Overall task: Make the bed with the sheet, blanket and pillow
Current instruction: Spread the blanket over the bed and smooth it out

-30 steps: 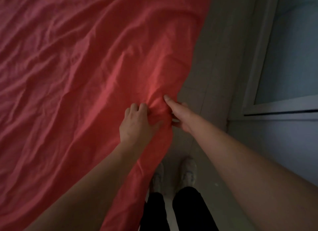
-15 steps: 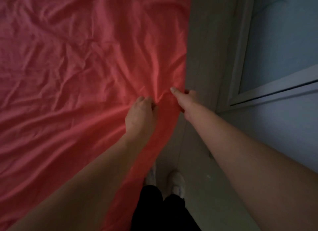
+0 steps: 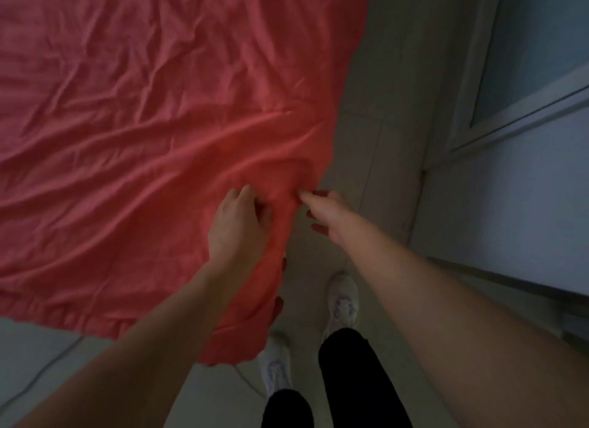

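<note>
Item 1. Sheet (image 3: 159, 124): red, heavily creased, spread across the bed and filling the upper left of the view. Its right edge is seen running beside the floor (image 3: 366, 134); one corner is hung down over the bed's near side, just beside the shoes.

Item 2. Left hand (image 3: 237, 226): laid on the sheet near its right edge. The grip is closed, fingers curled into the cloth, and a fold is bunched under them.

Item 3. Right hand (image 3: 323, 212): held at the sheet's edge, close to the left hand. The grip is pinched on the hem at the fingertips; the exact finger placing is blurred.

Item 4. White shoes (image 3: 344, 300) and black trousers (image 3: 357, 379): seen below, on pale floor tiles.

Item 5. Pale window frame (image 3: 526, 105): set at the right.

Item 6. Thin cable (image 3: 47, 370): laid on the floor, lower left.
</note>
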A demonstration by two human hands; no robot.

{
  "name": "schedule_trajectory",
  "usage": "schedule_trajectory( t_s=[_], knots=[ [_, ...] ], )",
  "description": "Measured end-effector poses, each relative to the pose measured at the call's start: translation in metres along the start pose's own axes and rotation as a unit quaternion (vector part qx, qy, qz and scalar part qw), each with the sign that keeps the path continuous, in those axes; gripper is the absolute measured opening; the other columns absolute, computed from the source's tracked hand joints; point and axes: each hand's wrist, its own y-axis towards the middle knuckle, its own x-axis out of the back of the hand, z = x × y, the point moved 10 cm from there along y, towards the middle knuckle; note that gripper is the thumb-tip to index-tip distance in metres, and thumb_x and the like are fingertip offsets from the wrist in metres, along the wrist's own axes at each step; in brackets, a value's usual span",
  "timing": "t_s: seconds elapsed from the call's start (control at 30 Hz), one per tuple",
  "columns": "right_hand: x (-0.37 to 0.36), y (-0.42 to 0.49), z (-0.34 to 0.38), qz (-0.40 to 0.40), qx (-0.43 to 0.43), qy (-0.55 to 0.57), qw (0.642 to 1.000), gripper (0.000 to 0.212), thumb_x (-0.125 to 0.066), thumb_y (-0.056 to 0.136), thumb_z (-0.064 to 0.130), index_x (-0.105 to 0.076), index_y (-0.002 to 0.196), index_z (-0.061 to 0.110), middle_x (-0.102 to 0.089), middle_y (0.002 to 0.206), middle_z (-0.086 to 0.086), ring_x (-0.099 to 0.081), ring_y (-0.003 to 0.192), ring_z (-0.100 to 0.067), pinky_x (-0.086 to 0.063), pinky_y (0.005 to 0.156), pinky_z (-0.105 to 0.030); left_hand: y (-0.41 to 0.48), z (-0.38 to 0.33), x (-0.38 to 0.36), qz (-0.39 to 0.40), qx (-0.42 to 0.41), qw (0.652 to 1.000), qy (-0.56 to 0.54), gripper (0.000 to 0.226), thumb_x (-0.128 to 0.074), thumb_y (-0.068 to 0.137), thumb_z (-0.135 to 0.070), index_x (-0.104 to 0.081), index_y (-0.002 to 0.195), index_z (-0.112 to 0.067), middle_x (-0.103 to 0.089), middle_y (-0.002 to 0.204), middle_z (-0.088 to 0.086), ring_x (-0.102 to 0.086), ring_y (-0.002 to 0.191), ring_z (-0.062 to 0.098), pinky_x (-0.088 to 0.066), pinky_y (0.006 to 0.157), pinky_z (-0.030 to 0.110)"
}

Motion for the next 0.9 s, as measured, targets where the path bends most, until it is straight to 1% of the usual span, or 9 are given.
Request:
schedule_trajectory(
  t_s=[0.13, 0.2, 0.27, 0.4, 0.57, 0.63, 0.7, 0.8, 0.9],
  knots=[
    [-0.038, -0.020, -0.053, 0.014, -0.035, 0.014, 0.999, 0.018, -0.068, 0.092, 0.035, -0.064, 0.100, 0.020, -0.065, 0.092, 0.002, -0.062, 0.087, -0.015, -0.049, 0.071, -0.028, -0.037, 0.039, 0.001, 0.009, -0.002, 1.000, 0.004, 0.013, -0.063, 0.090, -0.031, -0.055, 0.093, -0.020, -0.055, 0.101, 0.001, -0.057, 0.094, 0.027, -0.052, 0.076, 0.042],
    [-0.053, -0.030, -0.074, 0.019, -0.044, 0.017, 0.999, 0.015, -0.066, 0.093, 0.034, -0.064, 0.089, 0.020, -0.068, 0.090, 0.000, -0.064, 0.082, -0.016, -0.050, 0.066, -0.026, -0.054, 0.054, 0.002, 0.010, -0.012, 1.000, -0.003, 0.013, -0.064, 0.089, -0.029, -0.055, 0.089, -0.020, -0.055, 0.098, 0.001, -0.056, 0.094, 0.027, -0.051, 0.075, 0.041],
    [-0.067, -0.038, -0.093, 0.027, -0.060, 0.025, 0.998, 0.020, -0.064, 0.093, 0.038, -0.062, 0.084, 0.020, -0.068, 0.088, -0.001, -0.063, 0.082, -0.018, -0.051, 0.071, -0.029, -0.069, 0.068, 0.004, 0.008, -0.023, 1.000, -0.003, 0.012, -0.066, 0.089, -0.028, -0.058, 0.089, -0.020, -0.054, 0.097, 0.001, -0.055, 0.095, 0.027, -0.050, 0.075, 0.039],
    [-0.086, -0.056, -0.127, 0.047, -0.091, 0.025, 0.994, 0.036, -0.058, 0.089, 0.061, -0.062, 0.101, 0.027, -0.065, 0.095, 0.006, -0.060, 0.094, -0.015, -0.046, 0.084, -0.034, -0.092, 0.085, 0.001, 0.007, -0.054, 0.998, -0.011, 0.014, -0.069, 0.085, -0.027, -0.063, 0.094, -0.017, -0.056, 0.099, 0.002, -0.052, 0.097, 0.026, -0.049, 0.080, 0.041],
    [-0.097, -0.068, -0.145, 0.077, -0.097, 0.038, 0.992, 0.032, -0.056, 0.090, 0.061, -0.061, 0.087, 0.030, -0.063, 0.086, 0.009, -0.058, 0.088, -0.013, -0.044, 0.081, -0.034, -0.112, 0.082, -0.009, 0.021, -0.113, 0.993, 0.019, 0.046, -0.078, 0.072, -0.046, -0.062, 0.105, -0.019, -0.054, 0.103, 0.003, -0.048, 0.097, 0.028, -0.046, 0.083, 0.043],
    [-0.102, -0.072, -0.151, 0.086, -0.106, 0.059, 0.989, 0.029, -0.058, 0.089, 0.057, -0.063, 0.088, 0.028, -0.064, 0.086, 0.006, -0.059, 0.086, -0.014, -0.047, 0.079, -0.032, -0.120, 0.077, -0.014, 0.031, -0.132, 0.988, 0.074, 0.060, -0.080, 0.065, -0.054, -0.058, 0.109, -0.019, -0.053, 0.108, 0.003, -0.048, 0.100, 0.028, -0.045, 0.083, 0.042],
    [-0.104, -0.076, -0.156, 0.088, -0.112, 0.077, 0.987, 0.021, -0.058, 0.091, 0.047, -0.063, 0.089, 0.027, -0.064, 0.085, 0.004, -0.060, 0.083, -0.014, -0.049, 0.074, -0.028, -0.126, 0.070, -0.016, 0.032, -0.147, 0.982, 0.112, 0.061, -0.080, 0.065, -0.053, -0.056, 0.109, -0.018, -0.052, 0.108, 0.003, -0.048, 0.102, 0.029, -0.043, 0.081, 0.042],
    [-0.101, -0.081, -0.161, 0.056, -0.086, 0.077, 0.992, 0.010, -0.059, 0.093, 0.032, -0.062, 0.089, 0.024, -0.066, 0.087, 0.002, -0.061, 0.082, -0.015, -0.051, 0.071, -0.030, -0.130, 0.070, -0.016, 0.044, -0.168, 0.981, 0.090, 0.056, -0.080, 0.064, -0.049, -0.055, 0.101, -0.017, -0.052, 0.103, 0.004, -0.049, 0.098, 0.029, -0.046, 0.081, 0.045],
    [-0.083, -0.079, -0.153, -0.031, 0.063, -0.044, 0.997, 0.012, -0.066, 0.085, 0.027, -0.060, 0.092, 0.021, -0.069, 0.099, -0.004, -0.066, 0.092, -0.021, -0.055, 0.083, -0.035, -0.147, 0.079, -0.021, 0.074, -0.214, 0.968, 0.106, 0.054, -0.077, 0.060, -0.048, -0.055, 0.100, -0.019, -0.051, 0.101, 0.001, -0.048, 0.094, 0.027, -0.048, 0.080, 0.045]
  ],
)
